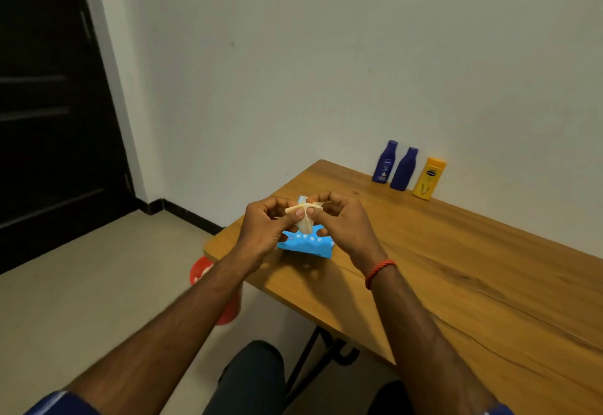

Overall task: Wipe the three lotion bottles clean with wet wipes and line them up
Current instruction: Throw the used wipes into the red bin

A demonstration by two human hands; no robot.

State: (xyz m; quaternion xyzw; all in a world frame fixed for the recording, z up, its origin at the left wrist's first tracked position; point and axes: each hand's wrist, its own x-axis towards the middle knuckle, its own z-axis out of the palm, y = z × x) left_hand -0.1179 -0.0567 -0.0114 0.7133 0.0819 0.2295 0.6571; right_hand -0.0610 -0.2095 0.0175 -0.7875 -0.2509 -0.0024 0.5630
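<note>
Hands, left hand (pixel 264 225) and right hand (pixel 342 222), pinch one wet wipe (pixel 305 215) above its pack (pixel 306 245); likely unfolding comes next, bottles (pixel 403 169) unwiped.

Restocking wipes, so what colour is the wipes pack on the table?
Bright blue with white dots, seen in the head view: wipes pack.
</note>
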